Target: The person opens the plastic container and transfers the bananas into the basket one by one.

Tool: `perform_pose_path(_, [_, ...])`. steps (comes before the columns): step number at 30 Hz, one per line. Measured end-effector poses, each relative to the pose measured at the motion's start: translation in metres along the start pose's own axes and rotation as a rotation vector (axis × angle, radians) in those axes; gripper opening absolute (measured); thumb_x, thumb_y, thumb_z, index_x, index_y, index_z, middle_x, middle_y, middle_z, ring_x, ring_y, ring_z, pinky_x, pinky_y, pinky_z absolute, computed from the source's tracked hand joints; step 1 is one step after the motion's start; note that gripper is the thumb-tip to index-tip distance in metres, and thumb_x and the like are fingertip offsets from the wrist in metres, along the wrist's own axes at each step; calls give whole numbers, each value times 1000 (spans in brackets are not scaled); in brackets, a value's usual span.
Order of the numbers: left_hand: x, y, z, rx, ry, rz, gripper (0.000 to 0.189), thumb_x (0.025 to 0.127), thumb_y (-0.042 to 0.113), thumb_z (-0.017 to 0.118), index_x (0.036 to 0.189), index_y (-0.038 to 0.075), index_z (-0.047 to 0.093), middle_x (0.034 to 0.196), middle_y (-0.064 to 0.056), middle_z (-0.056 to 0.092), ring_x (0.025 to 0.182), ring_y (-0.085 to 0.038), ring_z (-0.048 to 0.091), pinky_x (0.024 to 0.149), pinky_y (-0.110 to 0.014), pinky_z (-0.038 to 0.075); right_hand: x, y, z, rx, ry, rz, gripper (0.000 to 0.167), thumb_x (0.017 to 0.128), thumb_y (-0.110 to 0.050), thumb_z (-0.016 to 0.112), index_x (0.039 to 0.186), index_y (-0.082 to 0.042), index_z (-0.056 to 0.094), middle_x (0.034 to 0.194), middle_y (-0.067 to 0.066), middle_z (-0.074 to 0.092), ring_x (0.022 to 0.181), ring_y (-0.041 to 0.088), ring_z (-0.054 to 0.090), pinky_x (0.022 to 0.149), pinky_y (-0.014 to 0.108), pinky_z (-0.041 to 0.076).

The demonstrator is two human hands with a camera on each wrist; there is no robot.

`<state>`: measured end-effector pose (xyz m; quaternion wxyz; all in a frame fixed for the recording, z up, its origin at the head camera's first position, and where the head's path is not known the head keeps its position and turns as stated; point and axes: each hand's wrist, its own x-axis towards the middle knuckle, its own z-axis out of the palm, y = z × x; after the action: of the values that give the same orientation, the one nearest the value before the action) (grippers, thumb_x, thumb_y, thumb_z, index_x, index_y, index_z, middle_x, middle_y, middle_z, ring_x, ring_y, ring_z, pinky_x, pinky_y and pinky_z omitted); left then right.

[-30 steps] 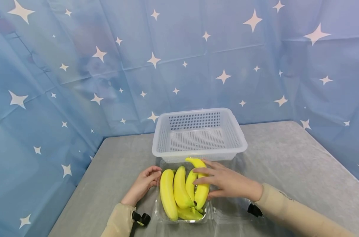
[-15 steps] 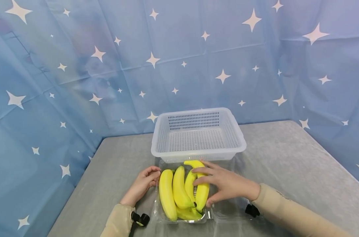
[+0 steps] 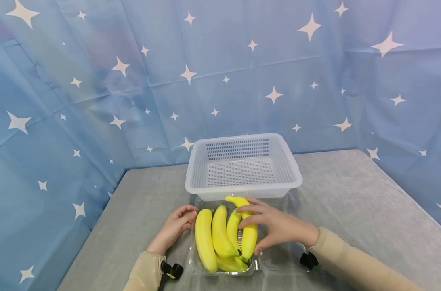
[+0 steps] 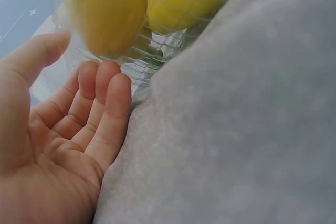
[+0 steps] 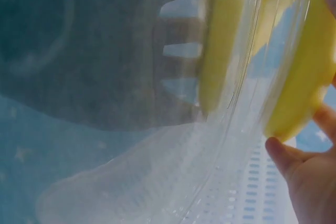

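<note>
Several yellow bananas (image 3: pixel 205 242) fill one half of a clear plastic clamshell box (image 3: pixel 255 264). My right hand (image 3: pixel 275 224) grips the rightmost banana (image 3: pixel 248 238), fingers curled over its far side and thumb at its near right side. In the right wrist view, the thumb presses against the end of that banana (image 5: pixel 302 77), with clear plastic in front. My left hand (image 3: pixel 175 226) is at the box's left side, its fingers loosely bent. In the left wrist view, its fingertips (image 4: pixel 118 85) rest right at the box's wall (image 4: pixel 142 69), and the thumb stands apart from them.
A white perforated basket (image 3: pixel 246 190) stands just behind the box. The box's transparent lid (image 3: pixel 284 258) lies folded out to the right, under the right forearm. Grey cloth covers the table (image 3: pixel 148 194), and a blue star-patterned curtain (image 3: pixel 220 60) hangs behind.
The right hand's thumb has shifted toward the near end of the rightmost banana, whose upper tip sits slightly lower. The left hand stays at the box's side.
</note>
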<state>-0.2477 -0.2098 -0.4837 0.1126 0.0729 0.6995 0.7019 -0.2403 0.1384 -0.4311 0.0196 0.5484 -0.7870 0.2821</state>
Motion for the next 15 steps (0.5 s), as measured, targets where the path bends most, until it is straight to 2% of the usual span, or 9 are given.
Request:
perform_pose_path(10, [1, 3, 0, 2, -5, -11, 31, 98, 16, 58, 116, -9, 52, 87, -6, 57, 73, -14, 58, 66, -27, 52, 0, 1, 0, -32, 41, -34, 67, 70, -58, 74, 127, -24, 62, 143, 6, 46, 136, 48, 27, 102, 61, 34])
perform_pose_path(15, [0, 2, 0, 9, 2, -18, 28, 98, 15, 58, 115, -7, 53, 87, -6, 58, 72, -14, 59, 66, -27, 53, 0, 4, 1, -90, 46, -48, 68, 71, -61, 73, 127, -24, 62, 144, 7, 46, 132, 38, 39, 101, 57, 38])
